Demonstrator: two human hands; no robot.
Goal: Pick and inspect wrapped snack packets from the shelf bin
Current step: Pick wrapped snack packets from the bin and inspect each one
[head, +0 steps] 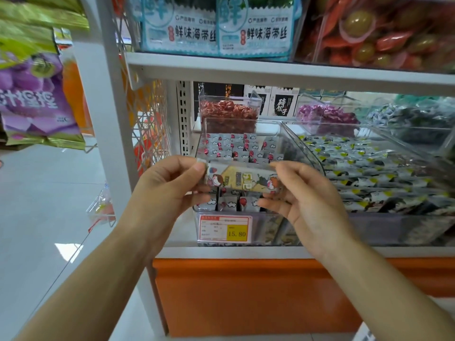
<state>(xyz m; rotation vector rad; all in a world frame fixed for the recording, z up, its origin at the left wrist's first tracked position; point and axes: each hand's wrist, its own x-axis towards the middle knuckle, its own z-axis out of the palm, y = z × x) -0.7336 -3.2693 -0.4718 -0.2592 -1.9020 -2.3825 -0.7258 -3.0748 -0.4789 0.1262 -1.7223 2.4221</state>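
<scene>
So the snack packet (242,179) is sitting mid-frame, stretched sideways between both hands, right in front of the clear shelf bin (290,134). Left hand (170,185) is pinching its left end, right hand (302,193) is pinching the right end, fingers curled round it.

Yellow price tag (225,228), purple bag (34,99)
</scene>
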